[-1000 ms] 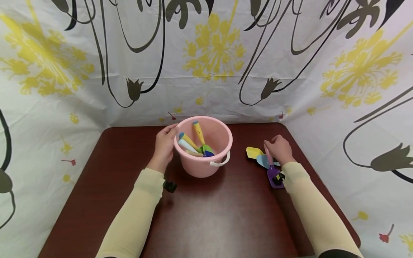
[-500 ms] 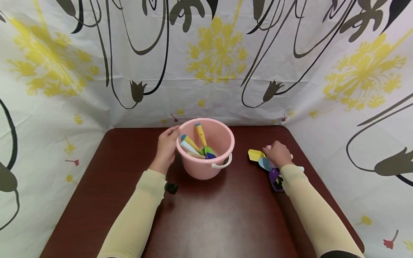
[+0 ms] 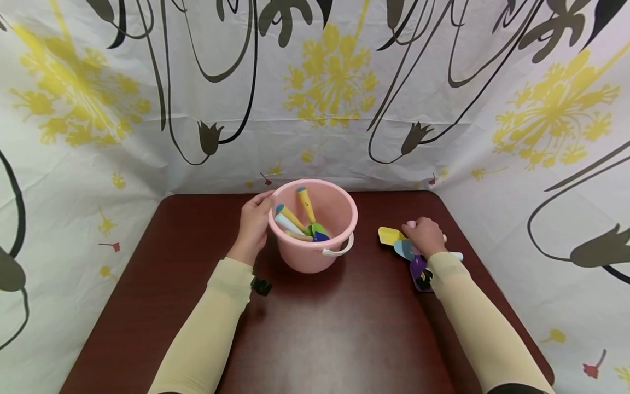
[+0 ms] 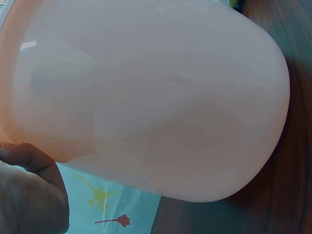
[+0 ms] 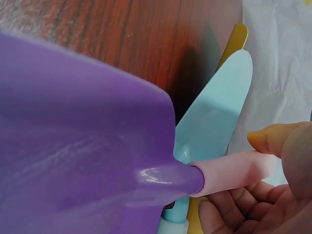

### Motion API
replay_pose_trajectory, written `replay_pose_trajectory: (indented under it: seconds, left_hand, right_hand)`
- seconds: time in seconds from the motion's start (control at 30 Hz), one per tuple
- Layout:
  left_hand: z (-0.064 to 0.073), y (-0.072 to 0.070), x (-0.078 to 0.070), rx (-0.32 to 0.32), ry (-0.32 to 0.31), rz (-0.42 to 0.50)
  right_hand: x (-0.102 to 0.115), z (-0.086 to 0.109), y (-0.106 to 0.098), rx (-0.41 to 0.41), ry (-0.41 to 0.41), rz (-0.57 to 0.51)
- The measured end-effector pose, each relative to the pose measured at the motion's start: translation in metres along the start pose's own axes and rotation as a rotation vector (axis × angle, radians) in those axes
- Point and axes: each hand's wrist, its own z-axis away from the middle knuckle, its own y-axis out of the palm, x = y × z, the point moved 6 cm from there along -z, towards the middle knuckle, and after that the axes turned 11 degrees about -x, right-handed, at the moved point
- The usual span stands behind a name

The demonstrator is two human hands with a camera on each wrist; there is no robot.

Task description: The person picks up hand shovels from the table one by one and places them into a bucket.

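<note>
Right hand [image 3: 425, 235] grips a pink-handled purple shovel [image 5: 92, 146] near the table's [image 3: 339, 328] right edge; left hand [image 3: 253, 224] pinches a round pink bucket's [image 3: 306, 259] rim.

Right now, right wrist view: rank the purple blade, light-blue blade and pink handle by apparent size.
1. Purple blade, cut off by the frame; nearness probably exaggerates it
2. Light-blue blade
3. Pink handle

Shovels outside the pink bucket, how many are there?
3: a yellow shovel at the back, a light blue shovel beside it, and a purple shovel in front, its pink handle in the right hand. More may be hidden underneath.
</note>
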Motion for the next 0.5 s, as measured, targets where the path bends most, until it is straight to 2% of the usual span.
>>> replay_pose_trajectory:
  seconds: [0.5]
  left_hand:
    - [0.0010,0.0001,-0.0008,0.005,-0.004,0.001]
  right_hand:
    - [-0.0034,0.0030,-0.0069,-0.033,-0.028,-0.102]
